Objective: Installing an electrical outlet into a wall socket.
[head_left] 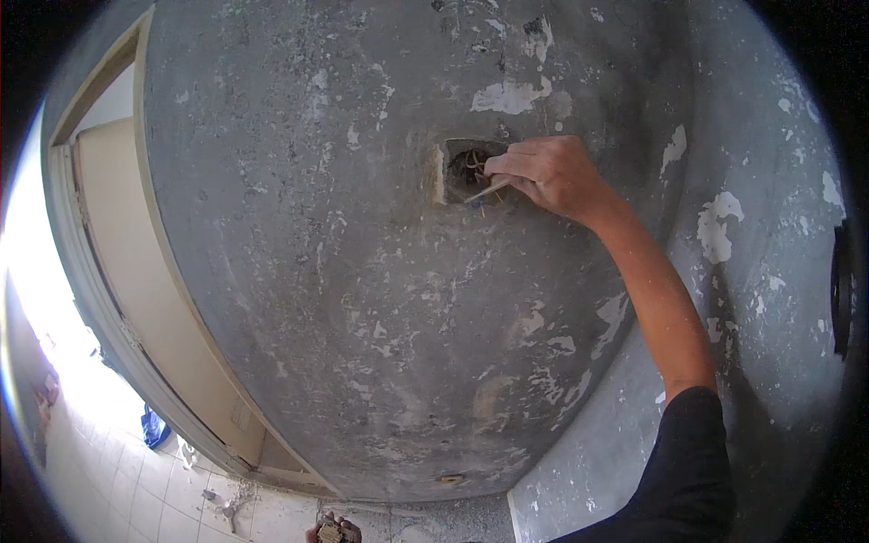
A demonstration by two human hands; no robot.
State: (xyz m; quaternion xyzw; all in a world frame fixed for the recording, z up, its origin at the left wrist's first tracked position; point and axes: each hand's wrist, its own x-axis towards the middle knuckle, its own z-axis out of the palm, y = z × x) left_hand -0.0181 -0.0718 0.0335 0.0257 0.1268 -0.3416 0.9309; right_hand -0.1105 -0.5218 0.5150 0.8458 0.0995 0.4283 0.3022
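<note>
My right hand [554, 176] is raised to a square recess [441, 174] in the grey wall, at its right edge. Its fingers pinch a thin, pale strip-like piece [490, 190], whose tip points down and left across the lower part of the opening. Several loose wires [473, 164] show inside the dark hole, and a few coloured ends hang just below it. Low in the picture, my left hand [351, 529] is partly cut off by the lower edge. Its fingers curl round a rough tan lump [331, 534] whose kind I cannot make out.
The grey wall [362, 271] is patchy with flaking paint and meets another wall [769, 271] at the right. A door frame [149, 181] stands at the left, beside a tiled floor [145, 493] with debris and a blue item [155, 427]. A dark round object [842, 290] is at the far right.
</note>
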